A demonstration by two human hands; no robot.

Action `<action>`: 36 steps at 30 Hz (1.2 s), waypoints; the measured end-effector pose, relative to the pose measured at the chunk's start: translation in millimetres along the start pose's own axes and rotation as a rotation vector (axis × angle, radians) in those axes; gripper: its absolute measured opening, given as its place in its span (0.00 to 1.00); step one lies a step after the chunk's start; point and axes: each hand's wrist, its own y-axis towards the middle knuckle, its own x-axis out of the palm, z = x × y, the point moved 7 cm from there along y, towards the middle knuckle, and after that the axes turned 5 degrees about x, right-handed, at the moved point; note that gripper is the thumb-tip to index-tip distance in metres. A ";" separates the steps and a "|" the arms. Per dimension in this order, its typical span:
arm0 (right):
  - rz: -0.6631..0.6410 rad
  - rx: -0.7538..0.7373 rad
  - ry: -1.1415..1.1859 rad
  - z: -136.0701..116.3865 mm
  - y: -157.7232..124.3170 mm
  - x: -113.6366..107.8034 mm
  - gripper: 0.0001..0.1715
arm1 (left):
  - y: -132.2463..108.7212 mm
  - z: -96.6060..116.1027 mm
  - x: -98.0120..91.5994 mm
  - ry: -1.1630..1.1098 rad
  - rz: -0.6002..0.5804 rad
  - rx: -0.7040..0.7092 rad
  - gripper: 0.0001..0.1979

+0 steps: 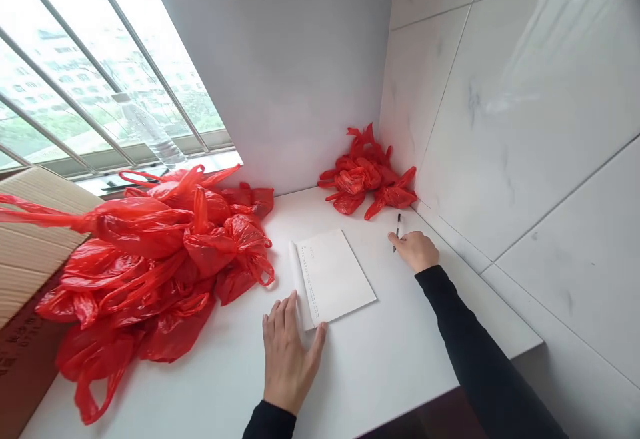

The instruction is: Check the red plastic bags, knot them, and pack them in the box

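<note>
On the white tabletop lies a notepad (340,275) with a spiral or punched edge on its left, its front cover folded back, and a small line of writing near its top. My left hand (287,352) rests open at the pad's lower left corner, fingers spread and the thumb by its bottom edge. To the right of the pad, my right hand (419,251) pinches a slim pen (399,227) with a black end, close to the table surface. The pen's lower part is partly covered by the thumb.
Many tied red plastic bags (165,259) heap up on the left, beside a cardboard box (37,239). A smaller pile of red bags (363,175) sits in the back corner. A clear plastic bottle (150,132) leans at the barred window. Tiled wall (525,125) borders the right.
</note>
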 end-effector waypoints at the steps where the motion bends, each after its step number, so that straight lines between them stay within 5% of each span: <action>1: 0.000 -0.002 0.003 0.1 0.5 0.7 0.26 | 6.2 -1.4 1.5 -0.007 0.004 -0.022 0.36; 8: 0.009 -0.024 0.038 -0.4 2.4 4.6 0.31 | 39.2 -10.3 9.6 0.006 0.069 -0.093 0.31; 25: 0.044 -0.230 0.202 -8.9 3.4 13.5 0.24 | 40.8 1.6 7.7 0.011 0.139 -0.065 0.29; 29: 0.041 -0.276 0.232 -9.4 3.8 18.8 0.23 | 43.8 -1.8 -13.6 -0.003 0.251 -0.070 0.24; 36: 0.086 -0.266 0.307 -7.5 9.0 23.3 0.20 | 67.4 -43.7 -86.5 -0.009 0.507 -0.171 0.21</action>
